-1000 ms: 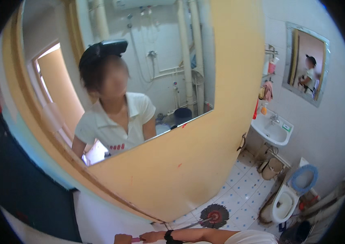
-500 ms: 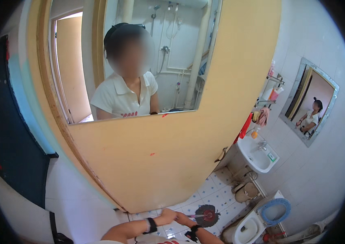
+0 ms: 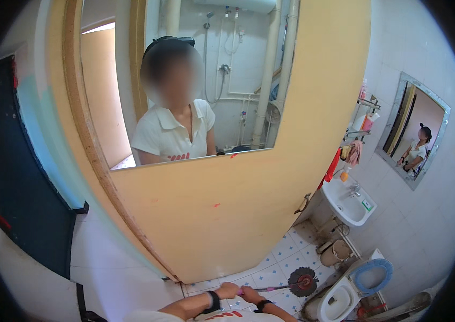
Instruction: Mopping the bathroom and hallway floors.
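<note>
A mop with a round, dark grey string head (image 3: pixel 302 282) rests on the tiled floor, its pink and grey handle (image 3: pixel 272 289) slanting back to me. My left hand (image 3: pixel 229 290) is closed round the upper end of the handle. Just beyond it, my right hand (image 3: pixel 249 294) grips the handle a little lower down. Both wrists wear dark bands. The mop head lies close to the toilet (image 3: pixel 337 301), left of its bowl.
A yellow door (image 3: pixel 222 225) with a mirror (image 3: pixel 249 121) stands ahead. On the right are a washbasin (image 3: pixel 345 203), a bin (image 3: pixel 336 252) beneath it, a wall mirror (image 3: pixel 415 131) and a small shelf (image 3: pixel 366 115). A dark door (image 3: pixel 23 161) is at the left.
The mop head has moved away from my hands to the right, nearer the toilet. A little more of the handle shows, and the whole view has shifted slightly.
</note>
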Tool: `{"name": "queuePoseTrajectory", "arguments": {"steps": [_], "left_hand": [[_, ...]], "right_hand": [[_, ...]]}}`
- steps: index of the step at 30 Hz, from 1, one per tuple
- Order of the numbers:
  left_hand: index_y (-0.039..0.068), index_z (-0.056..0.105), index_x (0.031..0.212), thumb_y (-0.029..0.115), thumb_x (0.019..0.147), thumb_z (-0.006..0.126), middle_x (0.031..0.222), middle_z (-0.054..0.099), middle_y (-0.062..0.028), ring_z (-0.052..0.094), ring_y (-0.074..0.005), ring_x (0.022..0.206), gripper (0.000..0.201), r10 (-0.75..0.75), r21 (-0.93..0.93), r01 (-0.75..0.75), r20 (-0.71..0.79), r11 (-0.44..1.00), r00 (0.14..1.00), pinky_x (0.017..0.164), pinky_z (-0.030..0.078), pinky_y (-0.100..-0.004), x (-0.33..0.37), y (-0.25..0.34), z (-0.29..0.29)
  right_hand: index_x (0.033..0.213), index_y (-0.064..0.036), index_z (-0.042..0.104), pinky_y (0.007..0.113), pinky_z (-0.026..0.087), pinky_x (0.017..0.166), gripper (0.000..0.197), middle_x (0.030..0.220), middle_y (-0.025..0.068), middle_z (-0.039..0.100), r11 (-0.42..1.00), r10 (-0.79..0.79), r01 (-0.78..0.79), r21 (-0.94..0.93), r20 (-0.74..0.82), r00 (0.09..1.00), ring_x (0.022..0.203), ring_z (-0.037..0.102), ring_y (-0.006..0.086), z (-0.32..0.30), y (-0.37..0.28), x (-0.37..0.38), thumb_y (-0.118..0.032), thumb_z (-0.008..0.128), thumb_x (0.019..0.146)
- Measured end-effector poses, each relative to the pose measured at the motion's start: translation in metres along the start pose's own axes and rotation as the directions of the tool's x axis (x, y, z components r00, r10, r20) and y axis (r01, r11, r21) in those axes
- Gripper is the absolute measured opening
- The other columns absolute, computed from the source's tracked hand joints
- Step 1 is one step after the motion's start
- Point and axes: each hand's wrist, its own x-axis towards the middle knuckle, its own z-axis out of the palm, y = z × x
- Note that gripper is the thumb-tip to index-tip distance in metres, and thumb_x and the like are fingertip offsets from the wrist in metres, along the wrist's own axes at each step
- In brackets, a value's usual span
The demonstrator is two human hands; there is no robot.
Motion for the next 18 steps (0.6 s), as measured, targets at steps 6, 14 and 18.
{"name": "queuePoseTrajectory", "arguments": {"steps": [6, 14, 18], "left_hand": [[0.007, 0.057, 0.065, 0.016, 0.059, 0.053, 0.063, 0.056, -0.0121, 0.056, -0.0281, 0.061, 0.012, -0.347, 0.094, 0.357, -0.106, 0.930, 0.932, 0.050, 0.043, -0.0396, -0.156, -0.064, -0.045], [0.011, 0.057, 0.071, 0.015, 0.058, 0.053, 0.063, 0.056, -0.0079, 0.056, -0.0255, 0.061, 0.014, -0.609, 0.241, 0.585, 0.031, 0.774, 0.793, 0.052, 0.043, -0.0380, -0.288, -0.030, -0.140], [0.008, 0.057, 0.063, 0.012, 0.055, 0.053, 0.057, 0.055, -0.0098, 0.055, -0.0257, 0.054, 0.010, -0.388, 0.258, 0.422, -0.175, 0.869, 0.905, 0.046, 0.042, -0.0363, -0.233, -0.039, -0.114]], "right_hand": [[0.086, -0.0004, 0.046, 0.038, 0.040, 0.065, 0.029, 0.080, 0.0195, 0.052, 0.879, -0.477, 0.438, 0.189, 0.333, 0.814, 0.074, 0.050, 0.0340, 0.005, -0.158, 0.082, -0.028, 0.048, 0.076], [0.088, -0.0004, 0.041, 0.040, 0.039, 0.062, 0.029, 0.070, 0.0180, 0.051, 0.878, -0.478, 0.342, 0.335, 0.638, 0.604, 0.068, 0.050, 0.0343, -0.017, -0.300, 0.089, -0.027, 0.045, 0.077], [0.091, -0.0009, 0.040, 0.040, 0.040, 0.062, 0.026, 0.074, 0.0189, 0.052, 0.764, -0.646, 0.583, 0.278, 0.345, 0.681, 0.069, 0.051, 0.0342, 0.008, -0.233, 0.093, -0.019, 0.047, 0.074]]}}
